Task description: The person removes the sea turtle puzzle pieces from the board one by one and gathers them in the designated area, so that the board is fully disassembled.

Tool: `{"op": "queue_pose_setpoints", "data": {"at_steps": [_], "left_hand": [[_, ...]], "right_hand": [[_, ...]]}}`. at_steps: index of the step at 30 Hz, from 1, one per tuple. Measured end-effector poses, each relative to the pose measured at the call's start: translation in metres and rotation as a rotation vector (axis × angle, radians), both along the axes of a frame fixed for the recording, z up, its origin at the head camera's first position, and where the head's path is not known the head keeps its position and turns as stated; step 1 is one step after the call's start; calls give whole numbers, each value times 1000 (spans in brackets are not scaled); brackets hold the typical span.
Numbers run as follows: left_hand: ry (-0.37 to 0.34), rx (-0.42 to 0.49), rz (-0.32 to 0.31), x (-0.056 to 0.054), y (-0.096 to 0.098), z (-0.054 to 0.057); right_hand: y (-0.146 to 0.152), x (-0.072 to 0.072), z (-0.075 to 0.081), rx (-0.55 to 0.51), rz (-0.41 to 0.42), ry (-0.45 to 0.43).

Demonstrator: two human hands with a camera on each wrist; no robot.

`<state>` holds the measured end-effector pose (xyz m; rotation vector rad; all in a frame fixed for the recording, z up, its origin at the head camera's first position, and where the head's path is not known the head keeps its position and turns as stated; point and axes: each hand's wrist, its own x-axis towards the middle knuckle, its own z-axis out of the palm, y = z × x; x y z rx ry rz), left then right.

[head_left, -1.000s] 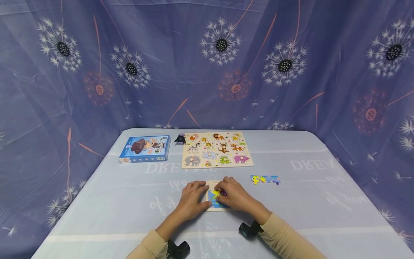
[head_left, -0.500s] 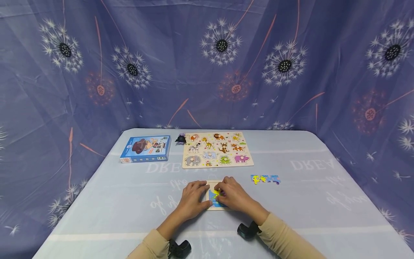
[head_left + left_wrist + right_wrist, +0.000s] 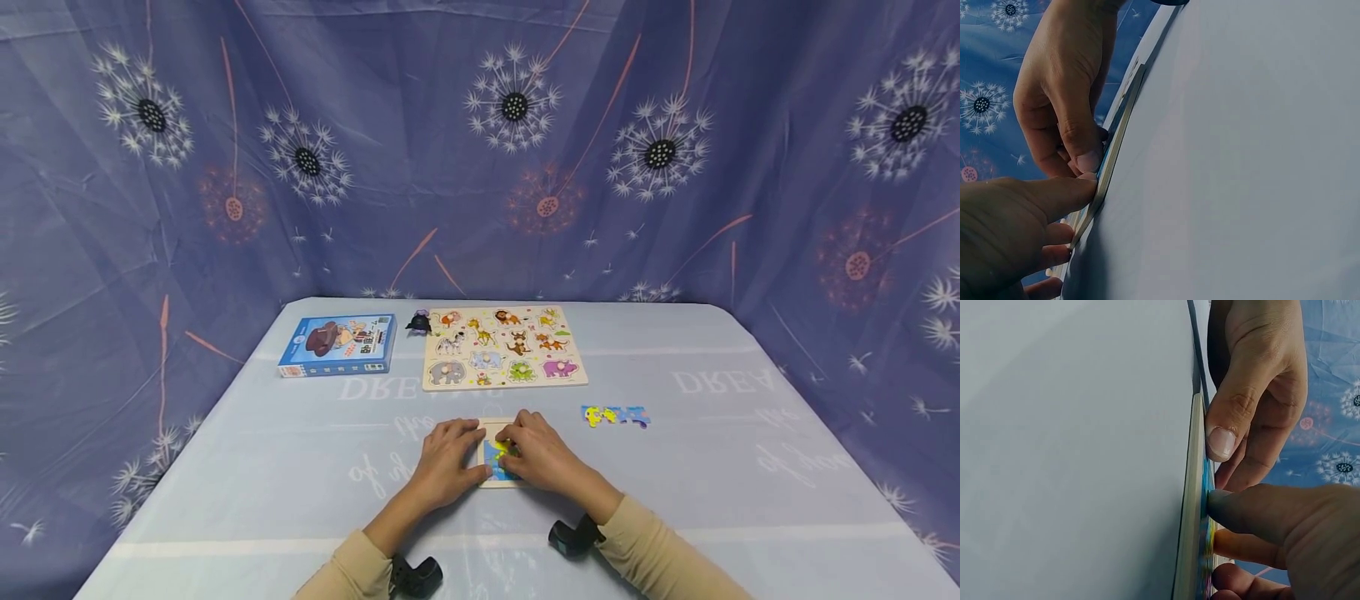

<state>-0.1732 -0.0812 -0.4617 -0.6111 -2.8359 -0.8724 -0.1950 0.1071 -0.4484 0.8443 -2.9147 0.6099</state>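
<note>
A small wooden-framed jigsaw puzzle [image 3: 491,427] lies flat near the table's middle, with blue and yellow pieces [image 3: 493,454] inside. My left hand [image 3: 442,462] holds its left side, thumb near the lower corner and fingers at the upper one. In the left wrist view the left thumb [image 3: 1069,190] lies on the frame's edge [image 3: 1124,128]. Over the puzzle's right part, my right hand [image 3: 549,454] pinches a piece against the picture with curled fingers; the hand mostly hides that piece. The right thumb [image 3: 1241,506] touches the blue surface in the right wrist view.
A joined strip of loose jigsaw pieces [image 3: 617,416] lies right of the puzzle. Behind stands a wooden animal peg board [image 3: 504,348], with a small black figure [image 3: 419,322] at its corner. A blue box [image 3: 337,345] lies at the back left.
My right fingers have shifted slightly over the puzzle, and the purple patch seen under them earlier is now hidden. My left hand stays in place.
</note>
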Motion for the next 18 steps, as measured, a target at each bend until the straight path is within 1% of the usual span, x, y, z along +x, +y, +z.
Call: {"op": "queue_pose_setpoints", "data": {"at_steps": [8, 18], "left_hand": [[-1, 1, 1, 1, 0, -2], [3, 7, 4, 0, 0, -1]], "right_hand": [[-1, 1, 0, -6, -2, 8], [-2, 0, -2, -8, -11, 19]]}}
